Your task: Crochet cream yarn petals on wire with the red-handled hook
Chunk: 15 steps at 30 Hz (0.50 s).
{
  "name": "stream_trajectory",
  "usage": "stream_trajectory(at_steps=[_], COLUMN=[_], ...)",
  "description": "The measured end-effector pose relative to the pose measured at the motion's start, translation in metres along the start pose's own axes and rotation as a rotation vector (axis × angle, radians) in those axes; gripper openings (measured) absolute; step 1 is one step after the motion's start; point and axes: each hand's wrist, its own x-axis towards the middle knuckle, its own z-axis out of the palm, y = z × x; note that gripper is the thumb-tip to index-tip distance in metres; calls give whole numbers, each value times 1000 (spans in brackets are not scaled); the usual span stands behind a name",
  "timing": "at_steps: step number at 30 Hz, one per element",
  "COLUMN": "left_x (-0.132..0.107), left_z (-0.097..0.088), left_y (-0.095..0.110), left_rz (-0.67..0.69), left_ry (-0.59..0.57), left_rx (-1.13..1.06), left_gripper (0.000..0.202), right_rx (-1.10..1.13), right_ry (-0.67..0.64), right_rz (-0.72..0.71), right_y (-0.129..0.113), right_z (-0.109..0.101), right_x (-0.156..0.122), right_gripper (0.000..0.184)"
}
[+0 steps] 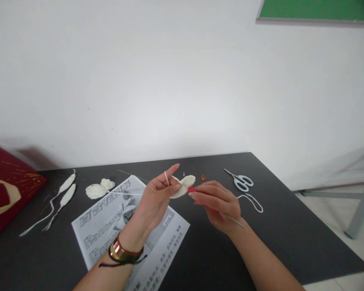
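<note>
Between the thumb and fingers of my left hand [160,194] is a cream crocheted petal [188,180], pinched near its middle. White yarn [129,193] loops round a raised finger of that hand and runs left to a small yarn ball [97,189]. My right hand [220,202] is closed on a crochet hook [192,189] with a red grip, its metal shaft end sticking out behind the hand. The hook's tip meets the petal, and I cannot see the stitch itself.
Scissors [242,182] with pale blue handles, a white yarn piece [255,202] and an orange stitch marker [203,177] lie to the right. Two finished cream petals [67,194] with tails lie left, near a red box [9,190]. A printed sheet [91,230] lies under my left arm on the black table [279,238].
</note>
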Motion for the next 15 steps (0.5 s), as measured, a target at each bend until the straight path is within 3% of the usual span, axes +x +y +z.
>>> stream_trajectory(at_steps=[3,6,9,15], left_x=[1,1,2,6], left_z=[-1,-1,-4,-12], left_y=[1,-1,-3,2], left_rz=[8,154,284,292], left_ry=[23,90,91,-4], left_rx=[41,264,485,639], left_gripper=[54,60,58,54], right_rx=[-316,-461,-380,-169], right_ry=[-78,-82,-51,3], right_rz=[-183,-229,-187,-38], right_y=[-3,-7,-9,-12], right_z=[2,4,6,1], right_x=[-3,-3,-2,4], right_gripper=[44,37,30,32])
